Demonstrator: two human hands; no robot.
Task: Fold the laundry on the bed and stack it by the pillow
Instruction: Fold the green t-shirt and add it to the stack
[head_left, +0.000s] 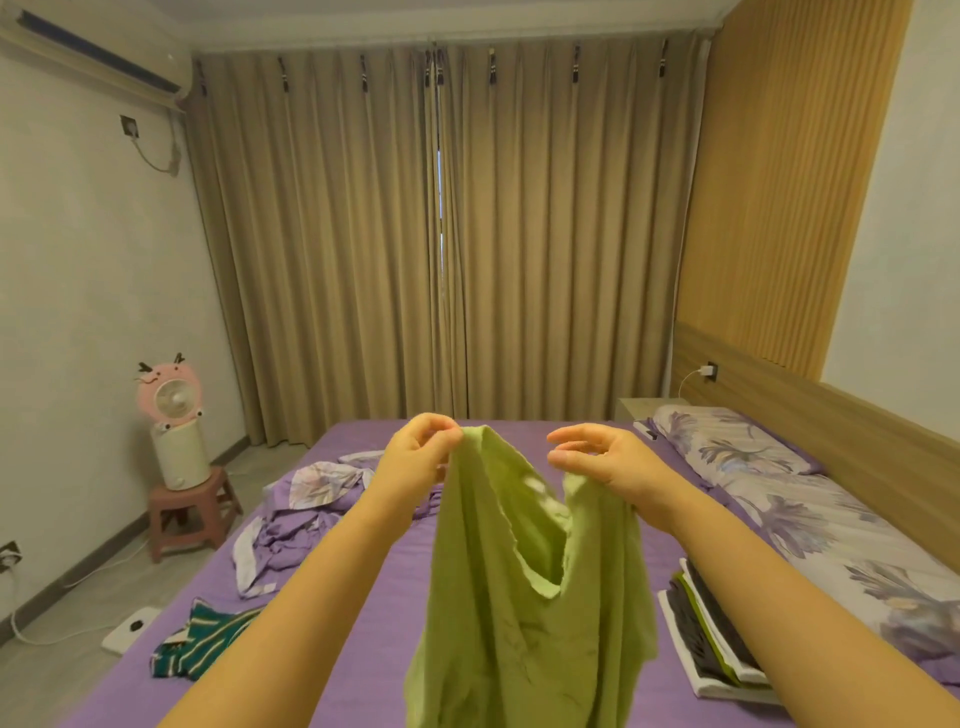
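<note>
L hand (415, 449) pinches limp green garment (524, 597); R hand (602, 457) loose.

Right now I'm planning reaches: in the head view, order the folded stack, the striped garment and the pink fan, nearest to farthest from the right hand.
From the right hand:
1. Folded stack, on the bed below it, right side.
2. Striped garment, at the bed's left edge.
3. Pink fan, off the bed by the left wall.

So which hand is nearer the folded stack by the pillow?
Right. The right hand is raised above the bed on the stack's side; the left hand pinches the green garment across from it, farther off.
</note>
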